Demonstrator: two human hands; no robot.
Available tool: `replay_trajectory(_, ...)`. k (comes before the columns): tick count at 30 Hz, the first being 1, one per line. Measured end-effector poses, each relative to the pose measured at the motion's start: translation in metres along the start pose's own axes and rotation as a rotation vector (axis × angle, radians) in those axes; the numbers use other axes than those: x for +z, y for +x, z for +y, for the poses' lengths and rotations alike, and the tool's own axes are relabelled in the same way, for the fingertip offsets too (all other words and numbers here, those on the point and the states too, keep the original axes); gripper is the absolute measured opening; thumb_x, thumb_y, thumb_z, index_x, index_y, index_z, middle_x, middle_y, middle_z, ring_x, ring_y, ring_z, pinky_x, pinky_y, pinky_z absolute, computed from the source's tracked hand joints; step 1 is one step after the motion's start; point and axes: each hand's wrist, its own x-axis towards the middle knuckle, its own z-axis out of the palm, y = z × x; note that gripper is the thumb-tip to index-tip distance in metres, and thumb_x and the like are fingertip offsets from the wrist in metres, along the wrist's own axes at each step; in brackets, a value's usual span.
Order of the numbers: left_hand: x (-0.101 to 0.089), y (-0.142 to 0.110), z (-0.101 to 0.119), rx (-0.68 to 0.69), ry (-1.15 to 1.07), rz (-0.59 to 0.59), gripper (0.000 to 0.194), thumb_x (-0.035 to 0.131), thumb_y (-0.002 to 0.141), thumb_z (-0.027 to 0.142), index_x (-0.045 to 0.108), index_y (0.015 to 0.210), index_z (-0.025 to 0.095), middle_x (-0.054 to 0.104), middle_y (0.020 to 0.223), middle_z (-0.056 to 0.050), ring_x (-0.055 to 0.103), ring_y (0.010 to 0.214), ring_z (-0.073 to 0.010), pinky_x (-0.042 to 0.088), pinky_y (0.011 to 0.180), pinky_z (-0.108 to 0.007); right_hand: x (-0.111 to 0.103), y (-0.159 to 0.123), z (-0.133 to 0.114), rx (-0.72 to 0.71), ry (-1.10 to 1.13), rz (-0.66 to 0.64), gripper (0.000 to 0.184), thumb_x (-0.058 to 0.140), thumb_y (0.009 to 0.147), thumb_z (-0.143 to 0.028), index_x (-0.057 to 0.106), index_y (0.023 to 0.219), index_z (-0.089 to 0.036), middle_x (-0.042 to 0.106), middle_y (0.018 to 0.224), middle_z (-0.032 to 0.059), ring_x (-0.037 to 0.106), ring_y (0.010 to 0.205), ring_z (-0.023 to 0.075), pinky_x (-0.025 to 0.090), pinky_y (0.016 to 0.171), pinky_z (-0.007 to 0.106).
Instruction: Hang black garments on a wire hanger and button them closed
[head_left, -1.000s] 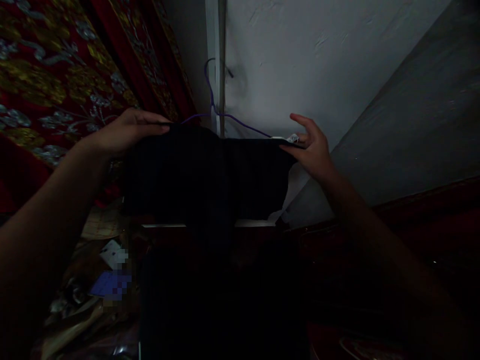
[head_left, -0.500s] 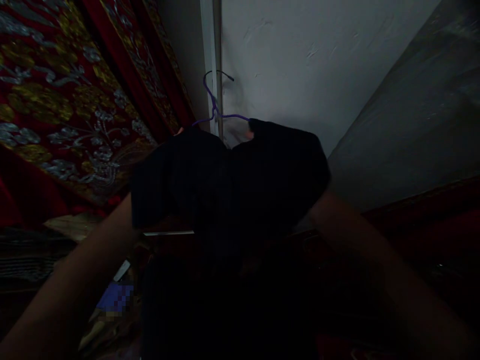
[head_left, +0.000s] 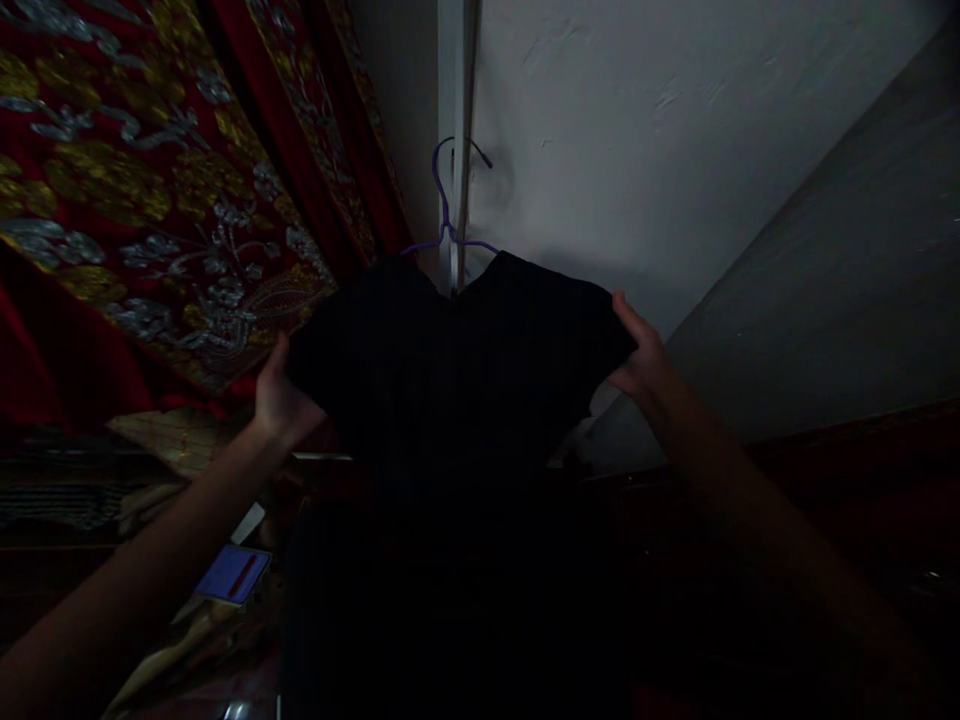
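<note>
Dark, short-sleeved shirt (head_left: 472,390) on a purple hanger (head_left: 446,225).
Left hand (head_left: 291,405) and right hand (head_left: 641,355) pinch opposite sleeves (head_left: 600,325); V-shaped neckline (head_left: 455,310) below the hanger.

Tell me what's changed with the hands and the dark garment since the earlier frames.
The left hand and right hand let go of the top edge of the dark garment, moved down, and now hold its sleeve ends. It covers more of the purple hanger. The hanger's hook stays at the pale upright bar.
</note>
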Motion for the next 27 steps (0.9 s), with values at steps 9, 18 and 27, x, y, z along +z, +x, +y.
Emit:
replay_trajectory(9,-0.008,0.012,0.028,0.233,0.195,0.203,0.056,0.043,0.098,0.059,0.063,0.124,0.013,0.067,0.132,-0.011,0.055,0.131,-0.0297,0.038,0.118,-0.044,0.055,0.004,-0.089,-0.300,0.187,0.349,0.027,0.060,0.092,-0.047,0.066,0.088,-0.022,0.071,0.089,0.0047,0.067,0.109,0.0255,0.054,0.090,0.037)
replay_trajectory(18,0.025,0.003,0.035,0.389,0.339,0.069,0.019,0.050,0.083,0.028,0.059,0.068,0.022,0.067,0.081,-0.005,0.066,0.093,-0.0235,0.050,0.100,-0.041,0.123,-0.139,-0.098,-0.713,-0.491,-0.964,0.040,0.061,0.093,-0.057,0.073,0.119,-0.030,0.073,0.125,0.0060,0.073,0.100,0.0199,0.060,0.079,0.031)
replay_trajectory(27,0.124,-0.005,0.067,0.225,-0.478,-0.204,0.009,0.056,0.064,0.011,0.055,0.064,0.020,0.065,0.077,-0.001,0.065,0.087,-0.0173,0.048,0.100,-0.036,0.105,-0.065,-0.024,-0.638,-1.015,-0.235,0.107,0.077,0.081,-0.033,0.011,0.164,-0.023,0.036,0.159,0.0171,0.028,0.151,0.0395,0.021,0.123,0.064)
